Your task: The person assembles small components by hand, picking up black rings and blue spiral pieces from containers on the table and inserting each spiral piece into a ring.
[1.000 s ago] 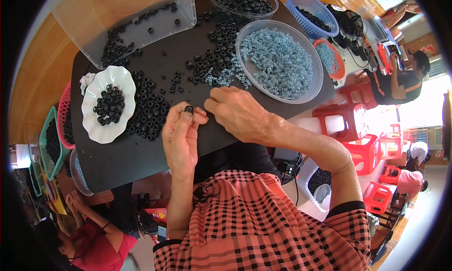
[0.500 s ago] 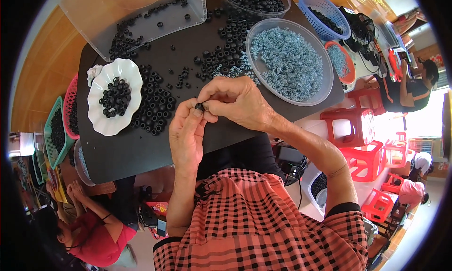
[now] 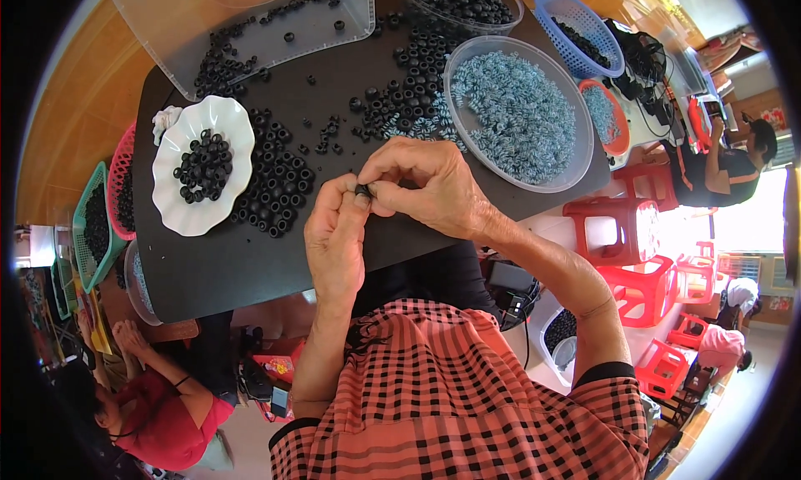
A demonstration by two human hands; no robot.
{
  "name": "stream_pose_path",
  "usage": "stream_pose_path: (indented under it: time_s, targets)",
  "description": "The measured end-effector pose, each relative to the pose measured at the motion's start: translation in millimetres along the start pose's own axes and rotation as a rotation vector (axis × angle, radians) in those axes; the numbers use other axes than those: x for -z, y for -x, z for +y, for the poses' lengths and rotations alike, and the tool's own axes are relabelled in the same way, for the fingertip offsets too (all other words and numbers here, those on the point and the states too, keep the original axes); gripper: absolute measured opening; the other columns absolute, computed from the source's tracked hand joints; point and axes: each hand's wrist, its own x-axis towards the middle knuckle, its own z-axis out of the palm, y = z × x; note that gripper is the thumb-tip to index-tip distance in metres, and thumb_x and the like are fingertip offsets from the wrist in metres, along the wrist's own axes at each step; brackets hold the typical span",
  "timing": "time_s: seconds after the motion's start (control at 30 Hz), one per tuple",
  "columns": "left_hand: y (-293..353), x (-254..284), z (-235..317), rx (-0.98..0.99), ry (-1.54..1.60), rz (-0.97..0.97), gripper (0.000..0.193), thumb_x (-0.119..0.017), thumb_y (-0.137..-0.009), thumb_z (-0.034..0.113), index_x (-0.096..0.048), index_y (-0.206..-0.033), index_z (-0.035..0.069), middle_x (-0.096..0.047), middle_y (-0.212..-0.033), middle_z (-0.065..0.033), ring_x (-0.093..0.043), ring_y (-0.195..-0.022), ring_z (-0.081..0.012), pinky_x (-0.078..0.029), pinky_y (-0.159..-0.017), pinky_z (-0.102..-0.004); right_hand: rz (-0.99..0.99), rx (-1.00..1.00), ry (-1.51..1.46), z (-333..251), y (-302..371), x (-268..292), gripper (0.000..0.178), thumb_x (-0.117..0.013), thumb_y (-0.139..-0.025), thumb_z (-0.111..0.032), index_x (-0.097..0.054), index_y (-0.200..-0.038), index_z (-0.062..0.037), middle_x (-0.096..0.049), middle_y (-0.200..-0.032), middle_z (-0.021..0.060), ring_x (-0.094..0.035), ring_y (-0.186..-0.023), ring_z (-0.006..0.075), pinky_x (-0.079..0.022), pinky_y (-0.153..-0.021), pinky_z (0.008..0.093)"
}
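Over the near side of the dark table (image 3: 209, 284), my two hands meet at the fingertips. My left hand (image 3: 335, 242) pinches a small black ring-like plastic part (image 3: 362, 191) between thumb and fingers. Thumb and forefinger of my right hand (image 3: 442, 192) are closed against the same part from the right, and anything else they grip is hidden. Left of my hands lie many loose black parts (image 3: 279, 188), hollow and rounded. Beside them stands a white scalloped dish (image 3: 169, 213) holding more of these. Small clear-bluish coils (image 3: 513, 117) fill a round clear bowl to the right.
A clear bin (image 3: 179, 75) lies at the back left with scattered black parts. Behind are a clear tub of black parts (image 3: 463, 4) and a blue basket (image 3: 551, 0). Red stools (image 3: 613, 229) stand right. A person in red (image 3: 179, 426) sits at lower left.
My view has shifted slightly, so the table things sit a little differently. Both hands stay together at the black part, with only small finger movement.
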Motion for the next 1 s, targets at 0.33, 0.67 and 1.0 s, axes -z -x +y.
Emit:
stream_pose_path:
  time_s: [0.33,0.67,1.0]
  targets:
    - [1,-8,4,-0.022,-0.123,0.063,0.017,-0.052,-0.096,0.004,-0.056,-0.11,-0.004,-0.053,-0.088,0.0032,-0.048,-0.081,-0.0031,-0.041,-0.076,-0.0177,0.126,0.007,-0.023,9,6,-7,0.022,-0.064,-0.077,0.0,-0.069,-0.098,-0.0022,-0.065,-0.088,0.0071,-0.063,-0.072,0.0123,-0.052,-0.067,0.0247]
    - [-7,1,9,0.167,0.282,-0.066,0.02,-0.05,-0.094,0.004,-0.06,-0.109,-0.005,-0.066,-0.105,-0.0131,-0.063,-0.096,-0.0165,-0.047,-0.091,-0.0303,0.166,0.393,0.357,22,9,-11,0.038,-0.071,-0.071,0.004,-0.067,-0.108,-0.002,-0.062,-0.102,0.0092,-0.061,-0.08,0.016,-0.05,-0.07,0.0267]
    - [-9,1,14,0.296,0.326,-0.018,0.018,-0.05,-0.092,0.003,-0.059,-0.106,-0.003,-0.06,-0.094,-0.0041,-0.057,-0.089,-0.0105,-0.046,-0.086,-0.0266,0.19,0.762,0.678,24,3,-11,0.031,-0.07,-0.069,-0.001,-0.064,-0.099,0.0027,-0.062,-0.098,0.0133,-0.06,-0.085,0.0268,-0.049,-0.072,0.0361]
